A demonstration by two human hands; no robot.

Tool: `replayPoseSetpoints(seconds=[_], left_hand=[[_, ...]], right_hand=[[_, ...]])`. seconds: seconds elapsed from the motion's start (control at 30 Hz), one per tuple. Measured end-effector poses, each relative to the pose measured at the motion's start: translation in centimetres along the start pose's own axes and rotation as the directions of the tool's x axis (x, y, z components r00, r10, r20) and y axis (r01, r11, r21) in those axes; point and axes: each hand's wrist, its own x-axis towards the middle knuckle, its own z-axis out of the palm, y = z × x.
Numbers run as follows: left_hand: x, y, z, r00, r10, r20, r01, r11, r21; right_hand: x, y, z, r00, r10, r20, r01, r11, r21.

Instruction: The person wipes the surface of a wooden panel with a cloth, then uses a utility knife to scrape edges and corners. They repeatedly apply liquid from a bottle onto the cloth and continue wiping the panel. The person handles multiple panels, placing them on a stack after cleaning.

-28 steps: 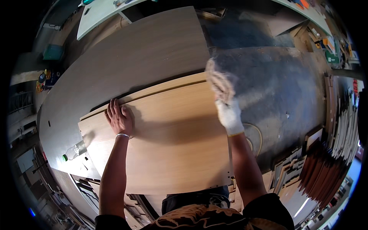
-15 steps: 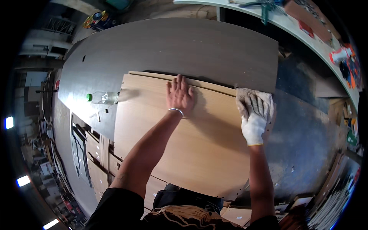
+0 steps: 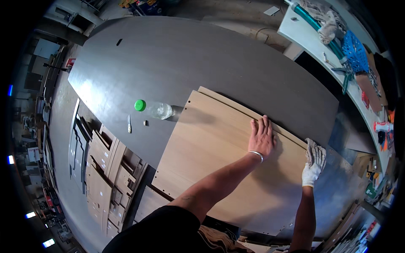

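Note:
A light wood panel (image 3: 219, 156) with small holes near its edges lies in front of me, on top of another panel (image 3: 236, 104) whose far edge juts out beyond it. My bare left hand (image 3: 262, 137), with a silver bangle at the wrist, rests on the upper panel near that far edge, fingers stretched out. At the far right corner is my right hand (image 3: 314, 164) in a white glove. It presses a grey-white rag (image 3: 311, 145) against the panel's edge; the glove partly hides the rag.
The panels lie on a large dark grey board (image 3: 181, 59). A clear bottle with a green cap (image 3: 158, 110), a utility knife (image 3: 129, 124) and a small dark piece (image 3: 146, 123) are on it. Stacked wood parts (image 3: 105, 177) stand left; a white bench (image 3: 301, 36) holds tools at right.
The view has swung left, so the panel and both hands appear farther right. My right hand and the rag have shifted over the corner edge. My left hand has slid rightward along the panel.

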Motion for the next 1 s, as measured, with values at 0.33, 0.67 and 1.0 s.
replayPoseSetpoints(seconds=[0.33,0.67,1.0], left_hand=[[-5.8,-16.7,-5.2,0.959,-0.256,-0.122,0.240,0.961,-0.134],[-8.4,-25.3,-9.8,0.847,-0.529,-0.051,0.498,0.824,-0.272],[-15.9,-35.6,-10.6,0.682,-0.640,-0.355,0.436,0.745,-0.505]], right_hand=[[2.2,-5.7,-1.4,0.999,0.022,0.038,-0.026,0.992,0.121],[2.3,-4.0,1.2,0.946,0.320,0.046,-0.249,0.632,0.734],[6.4,-25.4,1.5,0.776,0.161,0.610,-0.257,-0.802,0.539]])
